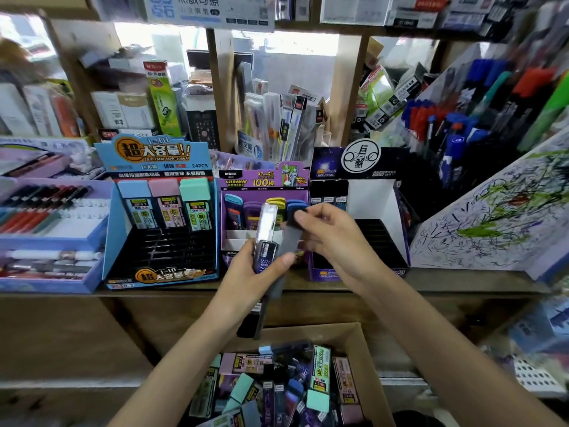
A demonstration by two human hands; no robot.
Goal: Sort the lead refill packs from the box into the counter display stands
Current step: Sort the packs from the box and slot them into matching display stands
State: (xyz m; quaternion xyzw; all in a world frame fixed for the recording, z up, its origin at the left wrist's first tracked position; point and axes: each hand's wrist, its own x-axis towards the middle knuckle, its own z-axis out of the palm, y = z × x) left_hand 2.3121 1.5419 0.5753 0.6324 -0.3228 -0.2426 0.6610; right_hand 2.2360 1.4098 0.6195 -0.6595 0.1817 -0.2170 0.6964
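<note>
My left hand [255, 268] grips a few slim dark lead refill packs [267, 238], held upright in front of the stands. My right hand [331, 234] pinches the top of one grey, motion-blurred pack [289, 241] from that bunch. Behind them on the counter stand three displays: a blue stand [160, 211] with three pastel packs in its back row, a purple stand [264, 180] with several packs, and a black-and-white stand [374, 211] with a few dark packs at its back left. Below, a cardboard box [363, 349] holds several loose packs.
A pen tray [49, 229] sits at the left of the counter. A scribbled white display panel [492, 220] with marker pens stands at the right. Shelves of stationery rise behind the stands. A white basket [535, 374] is at the lower right.
</note>
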